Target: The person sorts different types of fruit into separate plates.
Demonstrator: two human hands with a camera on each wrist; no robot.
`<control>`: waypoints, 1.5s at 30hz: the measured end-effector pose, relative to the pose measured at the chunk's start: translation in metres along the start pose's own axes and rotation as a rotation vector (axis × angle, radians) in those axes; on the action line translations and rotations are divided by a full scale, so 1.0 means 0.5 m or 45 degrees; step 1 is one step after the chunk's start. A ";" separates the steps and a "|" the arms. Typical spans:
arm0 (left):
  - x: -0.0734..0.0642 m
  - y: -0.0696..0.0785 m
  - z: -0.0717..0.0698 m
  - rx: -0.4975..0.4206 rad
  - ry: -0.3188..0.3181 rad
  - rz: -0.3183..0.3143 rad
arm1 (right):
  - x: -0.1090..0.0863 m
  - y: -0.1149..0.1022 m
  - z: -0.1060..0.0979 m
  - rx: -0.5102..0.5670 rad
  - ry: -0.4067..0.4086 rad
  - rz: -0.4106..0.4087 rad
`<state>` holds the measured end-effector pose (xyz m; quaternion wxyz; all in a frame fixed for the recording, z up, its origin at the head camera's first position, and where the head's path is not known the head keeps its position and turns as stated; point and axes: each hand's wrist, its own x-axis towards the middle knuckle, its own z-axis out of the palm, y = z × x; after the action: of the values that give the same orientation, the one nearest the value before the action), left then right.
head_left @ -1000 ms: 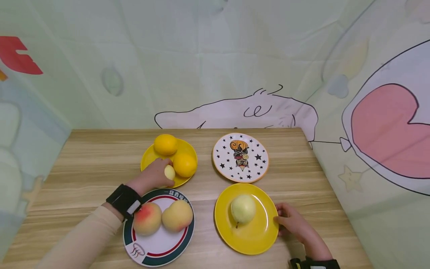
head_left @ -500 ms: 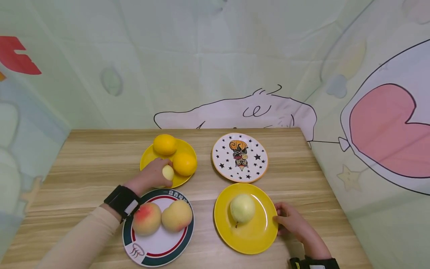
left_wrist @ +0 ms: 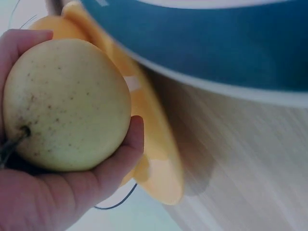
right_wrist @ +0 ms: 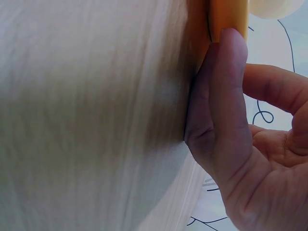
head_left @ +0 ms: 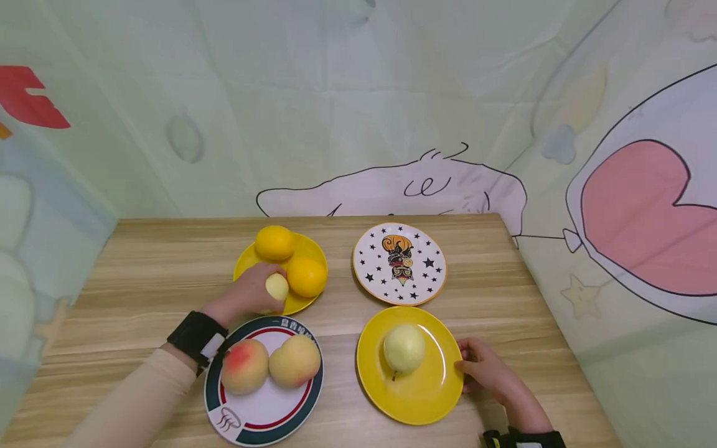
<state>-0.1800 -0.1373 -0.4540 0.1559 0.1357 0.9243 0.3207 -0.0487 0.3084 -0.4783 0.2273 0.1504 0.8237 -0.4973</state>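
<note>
My left hand grips a pale yellow pear, thumb and fingers curled round its sides. In the left wrist view its dark stem points toward the palm. Hand and pear are over the near-left part of the small yellow plate, beside two lemons on that plate. On the right, my right hand holds the edge of the larger yellow plate, thumb at the rim and fingers curled beside it. Another pear sits on that larger plate, stem toward me.
A green-rimmed white plate with two peaches stands under my left forearm, close to the small yellow plate. A star-patterned plate lies behind the larger yellow plate. Printed cloth surrounds the wooden table.
My left hand has shifted slightly left with the pear, away from the nearer lemon. The right hand and the larger yellow plate have stayed put.
</note>
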 end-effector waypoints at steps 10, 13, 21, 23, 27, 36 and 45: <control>-0.006 0.019 -0.018 0.001 0.016 -0.004 | 0.000 0.004 0.000 -0.006 0.003 0.011; -0.009 0.028 -0.020 -0.013 0.034 -0.028 | 0.000 0.006 0.001 -0.004 -0.002 0.003; -0.015 0.057 -0.028 -0.050 0.092 -0.058 | 0.000 0.006 0.000 -0.007 -0.012 -0.004; -0.015 0.065 -0.031 -0.040 0.098 -0.044 | 0.000 0.006 0.001 -0.009 -0.011 -0.002; -0.015 0.082 -0.037 -0.019 0.106 0.000 | 0.000 0.005 0.001 -0.004 -0.004 0.000; -0.018 0.132 -0.034 -0.036 0.109 0.123 | 0.000 0.005 0.001 -0.009 0.012 0.005; -0.026 0.193 -0.028 -0.059 0.089 0.234 | 0.003 0.002 -0.001 -0.003 -0.012 -0.005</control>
<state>-0.1586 -0.0763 -0.3797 0.0965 0.2051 0.9052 0.3595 -0.0495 0.3095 -0.4797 0.2303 0.1462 0.8236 -0.4974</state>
